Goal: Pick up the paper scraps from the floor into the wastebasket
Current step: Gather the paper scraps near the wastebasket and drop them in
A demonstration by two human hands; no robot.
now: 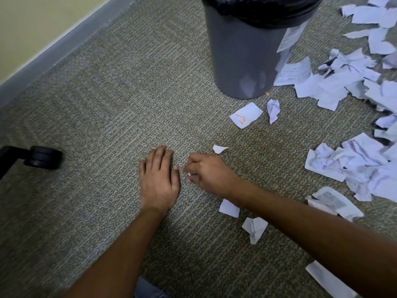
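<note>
A dark grey wastebasket point(242, 61) with a black liner stands on the carpet at the top centre. White paper scraps lie to its right in a big heap point(352, 82). One flat scrap with orange marks point(246, 115) and a crumpled one point(273, 110) sit just below the basket. My left hand point(159, 181) rests flat on the carpet, fingers together, holding nothing. Right beside it, my right hand point(209, 175) pinches a tiny white scrap point(189, 174) between thumb and fingers. More scraps lie near my right wrist, one flat point(229, 208) and one folded point(255, 229).
A black chair caster point(43, 157) stands on the carpet at the left. A grey baseboard point(53, 52) and a wall run along the upper left. A small torn scrap point(219, 148) lies just beyond my right hand. Another paper heap point(354, 166) fills the right side.
</note>
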